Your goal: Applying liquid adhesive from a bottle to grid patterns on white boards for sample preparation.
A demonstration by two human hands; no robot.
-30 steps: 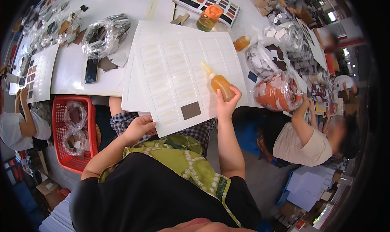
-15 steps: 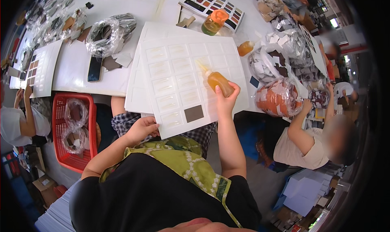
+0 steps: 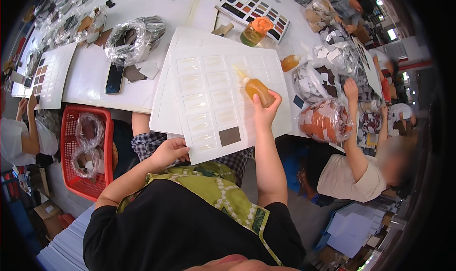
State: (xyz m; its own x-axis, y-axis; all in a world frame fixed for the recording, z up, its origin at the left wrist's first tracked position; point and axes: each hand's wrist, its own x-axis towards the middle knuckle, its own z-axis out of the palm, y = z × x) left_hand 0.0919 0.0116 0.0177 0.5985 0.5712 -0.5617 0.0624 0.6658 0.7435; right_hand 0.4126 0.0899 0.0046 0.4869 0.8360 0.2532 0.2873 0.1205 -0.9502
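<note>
A white card (image 3: 261, 121) printed with a grid of rectangles rests on other white sheets, slanting off the table's near edge. Shiny clear streaks fill the cells of its left columns, and one brown swatch (image 3: 230, 136) lies in the bottom row. My right hand (image 3: 267, 107) is closed around a glue bottle (image 3: 257, 90) of amber liquid, tilted with its thin yellow nozzle pointing up-left over the third column near the top. Whether the tip touches the card I cannot tell. At the card's lower left corner, my left hand (image 3: 172, 153) pinches its edge.
Beyond the card stand an orange-topped jar (image 3: 255, 32), a second amber bottle (image 3: 289, 62) and a swatch chart (image 3: 256, 12). Left are a phone (image 3: 114, 79), a bag of swatches (image 3: 133, 39) and a red basket (image 3: 108, 143). Right, a co-worker's hand (image 3: 350, 88) is beside plastic bags (image 3: 325, 121).
My right hand has moved the bottle slightly up the card, along the third column. My left hand keeps its hold. The co-worker's near hand has risen to the bags at right.
</note>
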